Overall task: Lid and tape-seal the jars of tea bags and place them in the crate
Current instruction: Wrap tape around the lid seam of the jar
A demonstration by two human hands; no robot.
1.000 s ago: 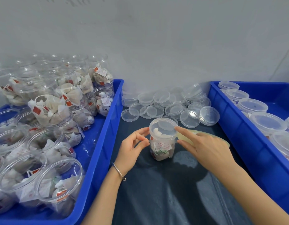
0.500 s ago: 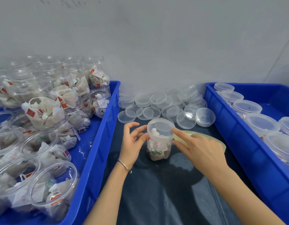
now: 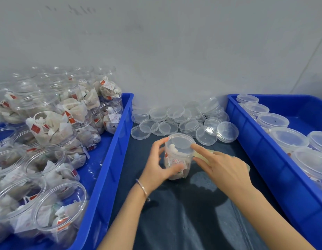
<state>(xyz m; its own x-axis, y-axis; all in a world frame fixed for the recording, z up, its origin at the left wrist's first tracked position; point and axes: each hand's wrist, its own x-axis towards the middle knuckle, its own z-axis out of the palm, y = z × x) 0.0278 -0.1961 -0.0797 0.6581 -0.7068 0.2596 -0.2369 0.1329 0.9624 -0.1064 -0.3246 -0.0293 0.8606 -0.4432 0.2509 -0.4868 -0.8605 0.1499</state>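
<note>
A clear jar of tea bags (image 3: pixel 176 159) stands on the dark cloth between two blue crates, with a clear lid (image 3: pixel 181 143) on its mouth. My left hand (image 3: pixel 159 166) grips the jar's body, thumb low across the front and fingers up by the rim. My right hand (image 3: pixel 221 167) reaches in from the right; its straight forefinger presses at the lid's right edge. A yellowish roll of tape (image 3: pixel 207 154) lies under and behind that hand, mostly hidden.
The left blue crate (image 3: pixel 109 159) is full of open jars of tea bags (image 3: pixel 53 130). The right blue crate (image 3: pixel 250 145) holds several lidded jars (image 3: pixel 288 139). A pile of loose clear lids (image 3: pixel 183 120) lies by the wall behind the jar.
My left hand has closed round the jar, thumb dropping low across its front. My right forefinger stays at the lid's right edge. The camera view shifted slightly.
</note>
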